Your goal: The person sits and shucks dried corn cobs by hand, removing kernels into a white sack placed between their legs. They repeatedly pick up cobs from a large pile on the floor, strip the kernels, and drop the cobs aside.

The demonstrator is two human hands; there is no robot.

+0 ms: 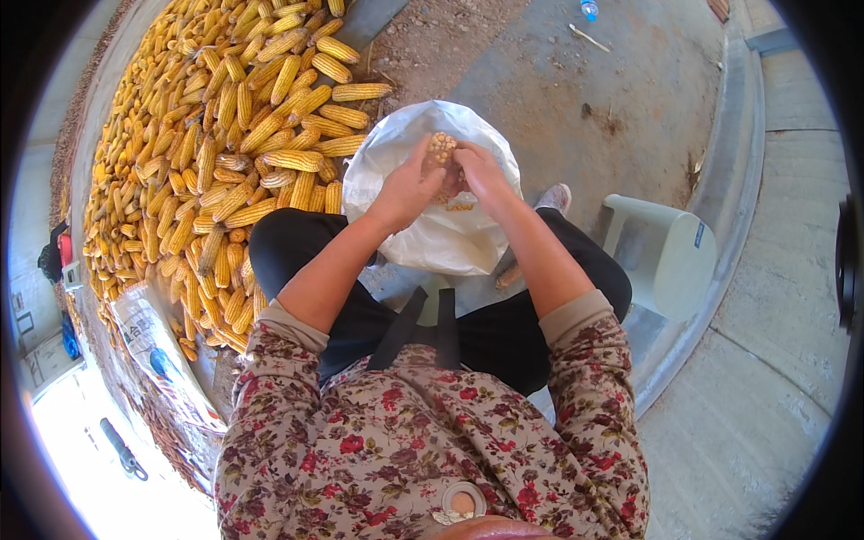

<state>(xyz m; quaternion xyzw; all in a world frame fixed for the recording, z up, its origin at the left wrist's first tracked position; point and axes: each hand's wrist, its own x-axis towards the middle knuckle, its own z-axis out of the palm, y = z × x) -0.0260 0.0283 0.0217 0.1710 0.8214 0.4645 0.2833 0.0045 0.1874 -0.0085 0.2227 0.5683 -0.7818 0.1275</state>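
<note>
An ear of corn [443, 146] with sparse yellow and pale kernels stands between my two hands over the open mouth of a white woven sack [459, 246]. My left hand [409, 187] wraps its left side, thumb towards the middle. From the right, the fingers of my right hand [480, 169] press on the same ear. A reddish patch shows below the kernels, partly hidden by my fingers. Inside the sack, some loose kernels [460, 207] lie under my hands. The sack sits between my knees with its rim spread wide.
A large heap of yellow corn ears [236, 135] spreads along the left. A pale plastic stool [678, 263] stands at the right beside a raised concrete edge. A bare cob [508, 277] lies by the sack. A printed sack [162, 358] is at lower left, a plastic bottle [589, 9] far ahead.
</note>
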